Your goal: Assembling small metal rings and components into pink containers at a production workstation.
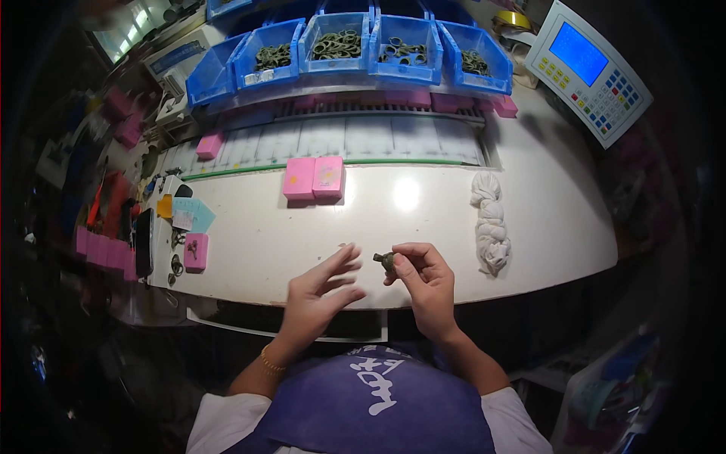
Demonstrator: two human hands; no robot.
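Observation:
Between the thumb and fingers of my right hand [428, 281] is a small dark green piece [385, 262] with a short stub pointing left. Its exact kind is too small to make out. To its left, my left hand [324, 284] hovers above the white table [249, 227] near the front edge, holding nothing. Its fingers are spread, slightly blurred and turned toward the piece without touching it. Two pink blocks [314, 178] sit side by side beyond my hands. A twisted white cloth [491, 225] lies to the right of my right hand.
Along the back stand several blue bins [338, 63], some with dark green ring-shaped pieces. A control panel [590, 72] with a blue screen leans in at the upper right. At the left are a pink block [197, 253] bearing small pieces, a phone [144, 244] and paper slips [193, 214].

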